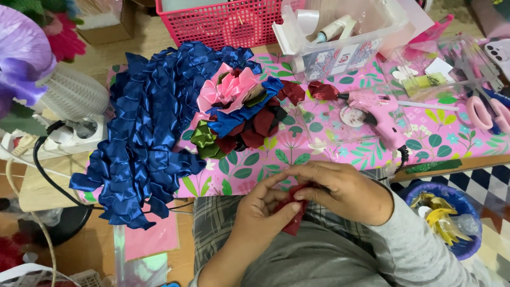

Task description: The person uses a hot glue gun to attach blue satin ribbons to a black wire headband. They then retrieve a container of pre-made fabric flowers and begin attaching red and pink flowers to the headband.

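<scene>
On pink floral cloth [319,154], blue ribbons [143,133] sprawl.

A clear plastic storage box [348,32] is sitting at the top of the table, right of centre, just right of a pink mesh basket [223,21]. Printed cards or labels [340,57] in white, blue and red are showing through its front wall; their detail is too small to tell. A cardboard box [109,21], brown and only partly in view, is standing at the top left. A clear packet [425,79] holding pale green and white pieces is lying at the right on the pink floral table cover [319,143]. At the far right edge, the back of a pale lilac phone [499,53] is showing, its screen hidden.
</scene>
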